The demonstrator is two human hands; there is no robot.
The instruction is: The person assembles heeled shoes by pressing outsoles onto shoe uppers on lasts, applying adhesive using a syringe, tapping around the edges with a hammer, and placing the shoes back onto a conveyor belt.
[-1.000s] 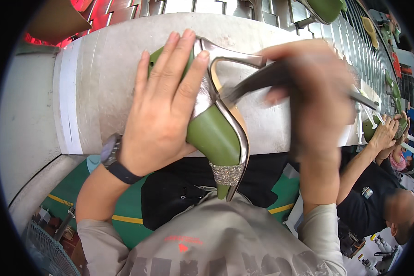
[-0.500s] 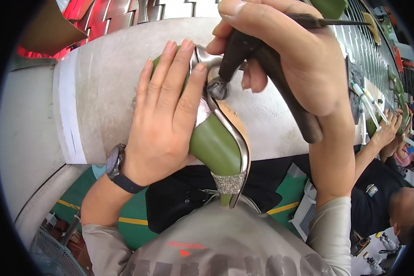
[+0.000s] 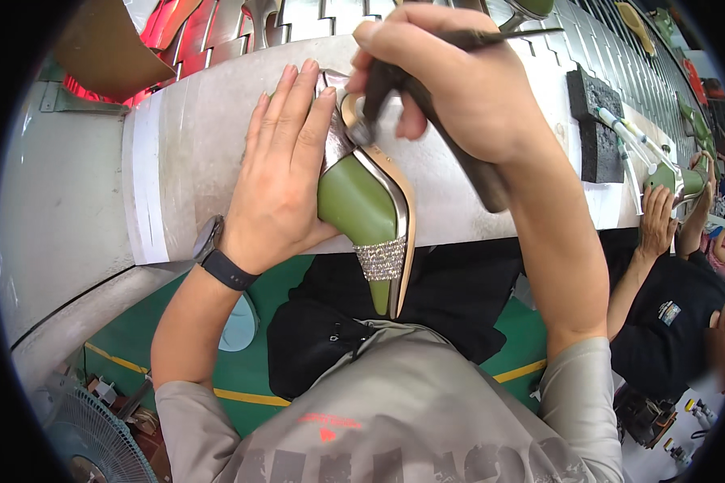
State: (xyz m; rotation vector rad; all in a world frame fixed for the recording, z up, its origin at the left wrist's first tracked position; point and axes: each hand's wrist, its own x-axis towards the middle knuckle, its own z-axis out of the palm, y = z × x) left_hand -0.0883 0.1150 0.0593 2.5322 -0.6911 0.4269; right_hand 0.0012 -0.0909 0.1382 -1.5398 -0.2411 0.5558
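A green shoe (image 3: 350, 193) with silver parts, a tan sole edge and a glittering band lies on its side on the pale worktop. Its narrow pointed end reaches past the near edge, toward me. My left hand (image 3: 278, 173) lies over the shoe's left side, fingers extended and pressing, thumb near the green upper; it holds the shoe steady. In my right hand (image 3: 467, 88) is a dark hammer (image 3: 487, 181), its blurred rounded head at the shoe's sole side near the silver part. A thin dark pointed tool (image 3: 532, 34) also juts from that hand; whether it is separate I cannot tell.
Metal conveyor slats (image 3: 568, 64) run behind the worktop (image 3: 189, 153). To the right are a black block (image 3: 596, 133) and several syringes (image 3: 632, 137). Another person's hands (image 3: 659, 217) work on a green shoe there. A fan (image 3: 97, 435) stands at lower left.
Both hands, the shoe and the hammer now appear slightly up and left as the view has shifted. The hammer head has moved a little along the sole side, blurred by motion.
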